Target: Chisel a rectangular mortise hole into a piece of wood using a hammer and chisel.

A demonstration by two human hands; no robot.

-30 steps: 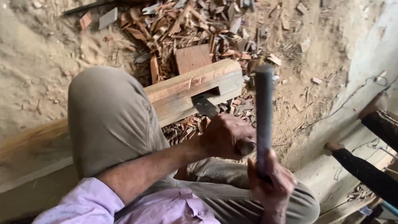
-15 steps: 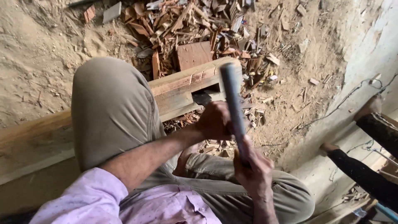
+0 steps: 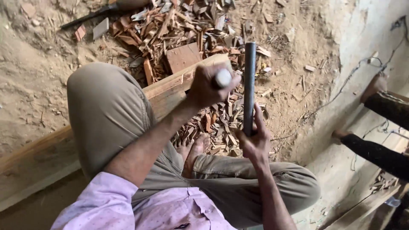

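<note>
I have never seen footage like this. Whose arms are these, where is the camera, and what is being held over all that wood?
The camera is worn on a person's head and looks down, so the two arms are that person's own. The left hand is closed around the pale-ended handle of a tool set against a long wooden beam; its lower end is hidden. The right hand grips a dark metal bar, held upright. The person sits with one knee over the beam and a bare foot below. Wood chips lie heaped on the sandy ground. At the right edge are another person's legs.
</note>
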